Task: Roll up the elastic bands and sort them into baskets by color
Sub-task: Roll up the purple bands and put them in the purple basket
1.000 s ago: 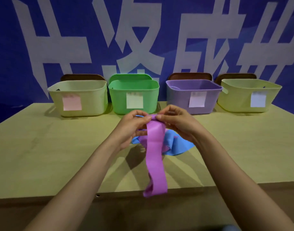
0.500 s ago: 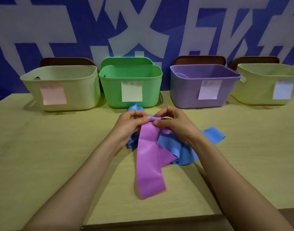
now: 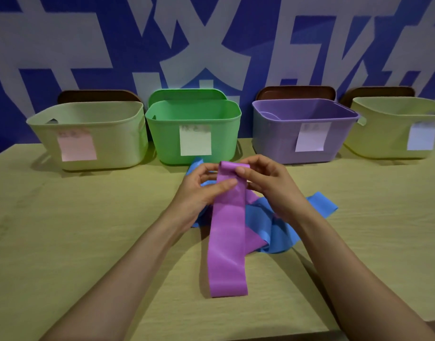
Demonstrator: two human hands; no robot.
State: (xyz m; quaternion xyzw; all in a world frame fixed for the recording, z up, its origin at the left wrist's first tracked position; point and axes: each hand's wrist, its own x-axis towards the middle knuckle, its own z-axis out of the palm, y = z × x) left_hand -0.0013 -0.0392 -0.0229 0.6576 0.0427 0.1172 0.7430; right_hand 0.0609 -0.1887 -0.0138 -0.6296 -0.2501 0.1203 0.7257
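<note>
Lying flat along the table (image 3: pixel 63 242), the purple band (image 3: pixel 227 242) has its far end pinched by left hand (image 3: pixel 201 190) and right hand (image 3: pixel 268 183). Beneath lies a crumpled blue band (image 3: pixel 275 225). Beyond stand beige basket (image 3: pixel 93 134), green basket (image 3: pixel 194 124), purple basket (image 3: pixel 278 134), second beige basket (image 3: pixel 383 134).

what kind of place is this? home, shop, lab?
Probably a staged demo or data-collection bench, not a home: a plain wooden table, a neat row of note-labelled baskets including the green basket and purple basket, and a blue banner with large white characters behind.
</note>
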